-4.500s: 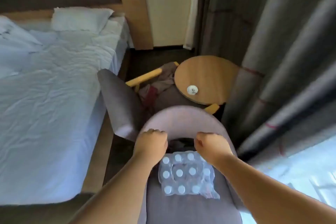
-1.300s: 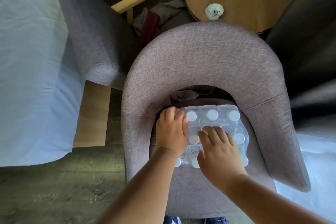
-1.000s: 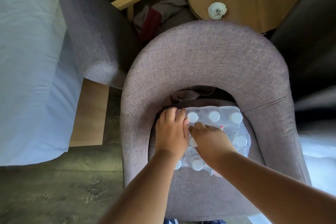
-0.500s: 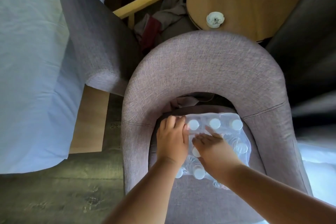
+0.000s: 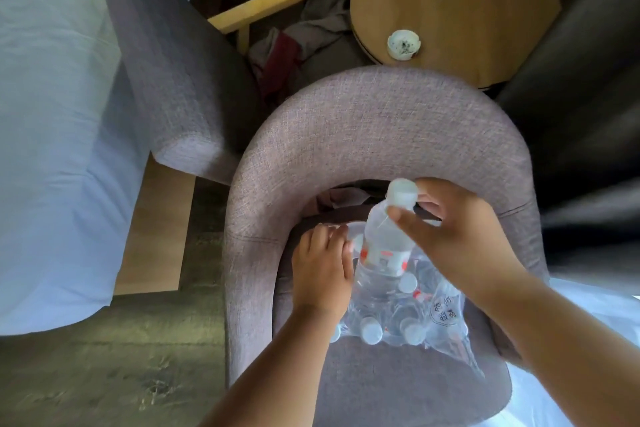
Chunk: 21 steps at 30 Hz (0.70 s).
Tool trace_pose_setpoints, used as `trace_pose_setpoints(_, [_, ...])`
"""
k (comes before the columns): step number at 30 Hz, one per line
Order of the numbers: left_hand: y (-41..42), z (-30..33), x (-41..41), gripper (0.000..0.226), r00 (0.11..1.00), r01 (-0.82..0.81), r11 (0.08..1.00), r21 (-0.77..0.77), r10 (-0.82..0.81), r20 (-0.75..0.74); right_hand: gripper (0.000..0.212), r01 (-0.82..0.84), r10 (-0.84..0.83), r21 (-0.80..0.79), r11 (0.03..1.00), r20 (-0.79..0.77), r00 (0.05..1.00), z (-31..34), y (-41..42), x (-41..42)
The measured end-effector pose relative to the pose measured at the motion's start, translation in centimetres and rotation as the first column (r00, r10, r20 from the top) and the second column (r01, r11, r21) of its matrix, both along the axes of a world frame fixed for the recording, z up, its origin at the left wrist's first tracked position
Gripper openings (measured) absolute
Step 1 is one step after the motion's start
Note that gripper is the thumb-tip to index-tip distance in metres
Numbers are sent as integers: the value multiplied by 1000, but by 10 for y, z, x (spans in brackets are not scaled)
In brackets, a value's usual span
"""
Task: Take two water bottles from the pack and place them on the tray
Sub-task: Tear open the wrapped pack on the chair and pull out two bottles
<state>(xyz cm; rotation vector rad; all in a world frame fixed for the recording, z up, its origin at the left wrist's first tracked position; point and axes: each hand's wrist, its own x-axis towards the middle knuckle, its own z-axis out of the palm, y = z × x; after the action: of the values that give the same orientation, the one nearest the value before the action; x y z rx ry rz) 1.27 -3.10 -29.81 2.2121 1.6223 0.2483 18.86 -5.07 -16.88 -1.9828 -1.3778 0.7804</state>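
**Mia:** Look! The right hand (image 5: 460, 243) has pulled a clear plastic water bottle with a white cap and a red label (image 5: 384, 239) up out of the see-through plastic pack of bottles (image 5: 408, 308). A moment ago both hands were flat on the caps.

**Ben:** Where is the bottle now?

**Mia:** In the middle of the frame, a bit to the right. Its neck is pinched in the curled fingers. Its bottom is still down in the wrap.

**Ben:** And the left hand (image 5: 320, 270)?

**Mia:** It has stayed on the left side of the pack, fingers bent, pressing down. I think it stops the pack from lifting.

**Ben:** So one bottle is nearly free?

**Mia:** Yes, the first of two. The pack sits on the round grey cloth chair (image 5: 374, 135), lower middle of the frame. I see no tray. There is only a round wooden table (image 5: 453, 7) at the upper right.
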Motion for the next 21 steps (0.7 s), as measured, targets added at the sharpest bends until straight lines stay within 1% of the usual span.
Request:
trace_pose_setpoints(1, [0,0,0,47,1000,7,1000,0,-7,-7,17,80,-87,-53,995,-133,987,-11,9,3])
trace_pose_setpoints(2, [0,0,0,46,1000,5,1000,3,-5,1,19,156,-172,-92,983,-212,962,-21,16,5])
trace_pose_setpoints(3, [-1,-1,0,45,1000,-5,1000,11,5,14,27,213,-235,-114,970,-246,940,-31,20,5])
trace_pose_setpoints(5, [-3,-1,0,45,1000,-16,1000,24,15,27,40,262,-295,-151,953,-273,916,-42,20,1])
trace_pose_setpoints(9, [-4,-1,1,48,1000,-5,1000,3,5,27,28,270,-305,-154,950,-283,909,-43,15,-3])
trace_pose_setpoints(12, [-6,1,3,49,998,-3,1000,3,3,61,26,277,-312,-156,948,-291,904,-42,11,-3])
trace_pose_setpoints(14, [-10,6,6,49,985,-73,997,-7,73,157,27,280,-316,-160,947,-294,902,-43,10,-2])
trace_pose_setpoints(16, [-16,18,12,47,935,-207,978,-8,200,292,27,281,-320,-165,945,-303,898,-45,10,0])
trace_pose_setpoints(18, [-28,36,22,41,897,-255,967,25,227,379,25,276,-318,-171,946,-315,894,-46,10,2])
trace_pose_setpoints(19, [-36,43,27,37,871,-251,968,-14,232,433,25,269,-313,-174,947,-321,894,-46,10,2])
trace_pose_setpoints(20, [-44,50,31,36,839,-239,965,-110,262,476,25,266,-311,-175,948,-328,892,-47,10,2])
trace_pose_setpoints(21, [-51,52,34,39,816,-227,946,-233,315,485,24,264,-308,-172,949,-334,891,-47,10,3])
